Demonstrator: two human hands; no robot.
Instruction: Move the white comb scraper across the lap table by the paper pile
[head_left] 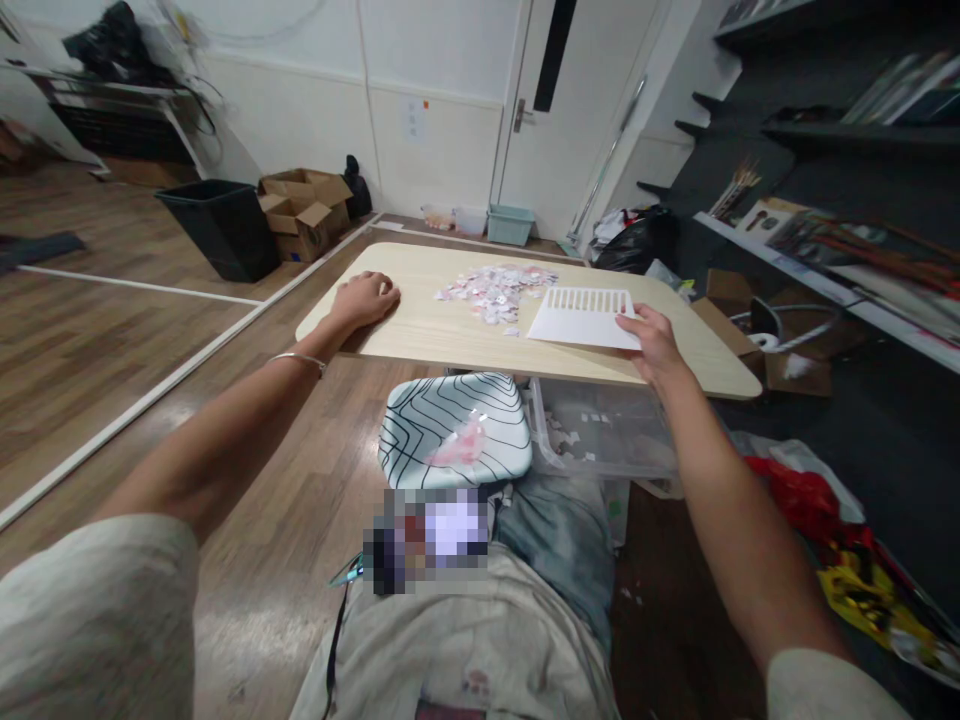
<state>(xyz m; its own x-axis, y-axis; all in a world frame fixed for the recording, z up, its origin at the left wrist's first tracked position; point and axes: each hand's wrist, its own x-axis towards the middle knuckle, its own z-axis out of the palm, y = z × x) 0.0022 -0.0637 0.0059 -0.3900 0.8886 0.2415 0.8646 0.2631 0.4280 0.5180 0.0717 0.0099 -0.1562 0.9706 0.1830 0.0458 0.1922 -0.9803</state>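
At the table's right side, my right hand [651, 340] grips the right edge of a white card [577, 328] with a row of slots along its far side. The card is over the pale wooden tabletop [420, 335], beside a pile of small white and pinkish paper pieces [491, 292]. My left hand [366, 300] rests palm down on the left part of the table, its fingers curled; what may be under them is hidden. Below the near edge sit a white tray with black wavy lines [409, 440], holding pinkish scraps, and a clear plastic bin [600, 455] with white pieces inside.
A dark bin [225, 235] and open cardboard boxes [304, 210] stand on the floor at the left. Dark shelves [817, 200] with goods line the right side. By the door is a teal basket [511, 226]; a black bag [637, 240] lies behind the table.
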